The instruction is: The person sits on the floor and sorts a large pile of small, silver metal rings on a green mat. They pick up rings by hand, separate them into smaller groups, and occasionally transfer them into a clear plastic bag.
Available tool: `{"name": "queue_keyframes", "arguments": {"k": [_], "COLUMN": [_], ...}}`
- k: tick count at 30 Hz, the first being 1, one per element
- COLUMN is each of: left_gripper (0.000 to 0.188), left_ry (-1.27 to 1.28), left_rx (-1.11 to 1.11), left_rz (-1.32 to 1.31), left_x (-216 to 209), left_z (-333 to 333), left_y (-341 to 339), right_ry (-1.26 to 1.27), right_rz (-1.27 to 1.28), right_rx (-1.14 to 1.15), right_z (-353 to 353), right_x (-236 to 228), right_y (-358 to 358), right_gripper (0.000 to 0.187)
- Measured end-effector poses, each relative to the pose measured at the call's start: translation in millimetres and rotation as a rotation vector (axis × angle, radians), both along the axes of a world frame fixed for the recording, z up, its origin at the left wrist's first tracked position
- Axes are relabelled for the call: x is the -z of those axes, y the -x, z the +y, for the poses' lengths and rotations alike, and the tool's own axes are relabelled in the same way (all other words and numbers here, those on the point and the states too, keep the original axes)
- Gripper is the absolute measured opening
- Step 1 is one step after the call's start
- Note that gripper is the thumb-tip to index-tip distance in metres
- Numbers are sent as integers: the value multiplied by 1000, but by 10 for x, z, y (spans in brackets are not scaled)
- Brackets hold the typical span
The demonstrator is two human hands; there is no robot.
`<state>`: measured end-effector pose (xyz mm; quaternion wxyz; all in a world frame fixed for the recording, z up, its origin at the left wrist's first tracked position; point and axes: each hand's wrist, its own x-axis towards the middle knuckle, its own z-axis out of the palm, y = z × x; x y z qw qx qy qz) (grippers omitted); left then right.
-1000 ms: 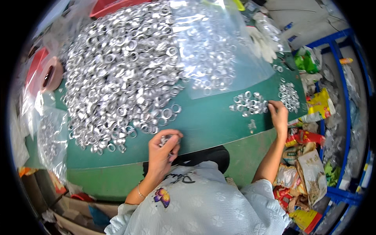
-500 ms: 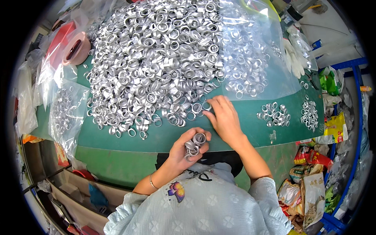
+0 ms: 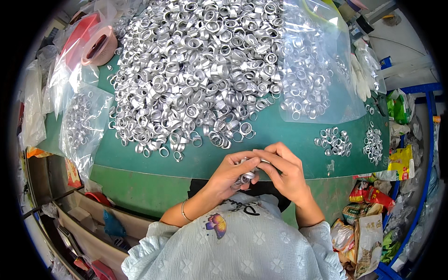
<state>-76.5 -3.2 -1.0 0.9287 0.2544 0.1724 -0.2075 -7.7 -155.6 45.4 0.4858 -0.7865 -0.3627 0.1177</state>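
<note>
Cupping several rings [image 3: 246,177], the left hand [image 3: 231,171] is curled half closed by the worktop's [image 3: 275,136] near edge. The right hand [image 3: 285,171], thumb and fingertips nearly together, pinches one ring [image 3: 264,161] beside them. A big pile [image 3: 196,74] spreads toward the far edge; two small clusters [image 3: 334,142] lie near the right edge.

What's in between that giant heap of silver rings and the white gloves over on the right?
A clear plastic bag, with silver rings showing through it, lies between the heap and the white gloves, in the head view.
</note>
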Motion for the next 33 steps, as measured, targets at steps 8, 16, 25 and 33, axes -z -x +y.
{"name": "queue_keyframes", "arguments": {"k": [8, 16, 25, 33], "left_gripper": [23, 25, 24, 20], "left_ry": [455, 418, 300, 203], "left_rx": [-90, -140, -155, -73], "left_rz": [-83, -80, -93, -230], "left_x": [141, 186, 192, 174], "left_z": [49, 90, 52, 91], "left_y": [32, 27, -17, 72], "right_ry": [-131, 74, 39, 119], "right_rz": [95, -206, 7, -73], "right_rx": [107, 163, 322, 272], "right_z": [96, 290, 105, 125], "right_x": [118, 536, 399, 434], "right_y": [-282, -349, -251, -222], "right_gripper": [32, 29, 39, 30]}}
